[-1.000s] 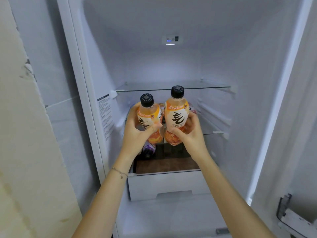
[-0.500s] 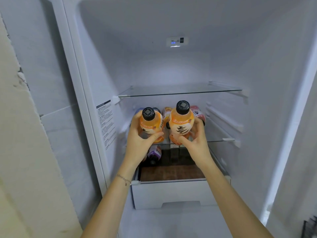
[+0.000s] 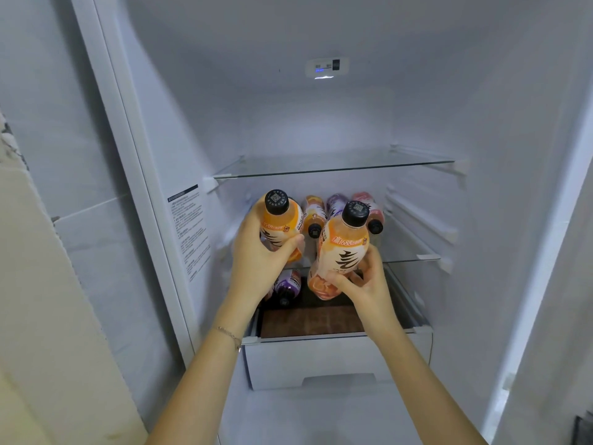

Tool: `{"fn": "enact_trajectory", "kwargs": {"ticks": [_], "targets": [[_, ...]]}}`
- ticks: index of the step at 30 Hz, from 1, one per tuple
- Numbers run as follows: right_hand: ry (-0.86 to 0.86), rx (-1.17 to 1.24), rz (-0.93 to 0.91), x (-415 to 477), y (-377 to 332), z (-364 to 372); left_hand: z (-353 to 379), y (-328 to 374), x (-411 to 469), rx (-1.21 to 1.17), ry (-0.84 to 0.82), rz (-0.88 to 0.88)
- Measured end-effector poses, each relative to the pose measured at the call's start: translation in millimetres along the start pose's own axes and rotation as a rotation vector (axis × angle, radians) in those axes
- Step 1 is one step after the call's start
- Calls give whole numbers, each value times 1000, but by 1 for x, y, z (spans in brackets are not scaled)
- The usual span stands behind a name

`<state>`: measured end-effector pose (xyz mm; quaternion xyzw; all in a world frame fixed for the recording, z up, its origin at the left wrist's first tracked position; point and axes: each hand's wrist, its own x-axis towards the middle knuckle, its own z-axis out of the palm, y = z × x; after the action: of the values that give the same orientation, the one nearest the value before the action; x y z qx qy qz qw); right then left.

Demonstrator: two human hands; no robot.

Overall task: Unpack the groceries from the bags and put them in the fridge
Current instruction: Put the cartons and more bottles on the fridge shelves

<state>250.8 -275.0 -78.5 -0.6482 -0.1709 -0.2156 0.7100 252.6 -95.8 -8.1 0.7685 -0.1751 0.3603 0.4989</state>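
Orange plastic bottles (image 3: 345,252); round black caps (image 3: 276,200)

Lower glass shelf (image 3: 409,253) with three bottles (image 3: 313,216) on their sides

The left bottle (image 3: 282,226) and right bottle (image 3: 341,252) are orange with black caps, white-printed orange bands and black brushstroke characters. Along the lower shelf's (image 3: 407,260) back edge lie an orange bottle (image 3: 313,213), a purple bottle (image 3: 335,202) and a pink bottle (image 3: 369,203). The fridge (image 3: 321,123) and drawer (image 3: 321,361) are white.
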Motion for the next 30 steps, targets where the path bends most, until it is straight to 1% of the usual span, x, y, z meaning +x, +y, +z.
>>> {"fn": "enact_trajectory", "kwargs": {"ticks": [4,7,10,14,17,23,27,30], "targets": [[10,35,40,-6,4,6,6,4,-8,-123,32,-82],[5,42,60,-8,6,10,9,5,-11,-182,42,-104],[-2,57,69,-8,7,13,14,9,-14,-303,9,-146],[-5,108,78,-10,8,14,21,13,-18,-376,-26,-191],[-7,105,89,-10,10,11,21,8,-16,-383,-54,-220],[-8,127,132,-15,12,0,19,4,-17,-317,-222,-181],[-4,127,155,-19,12,-4,18,5,-20,-188,-302,-151],[-3,117,179,-22,16,-7,18,3,-23,-153,-344,-130]]}}
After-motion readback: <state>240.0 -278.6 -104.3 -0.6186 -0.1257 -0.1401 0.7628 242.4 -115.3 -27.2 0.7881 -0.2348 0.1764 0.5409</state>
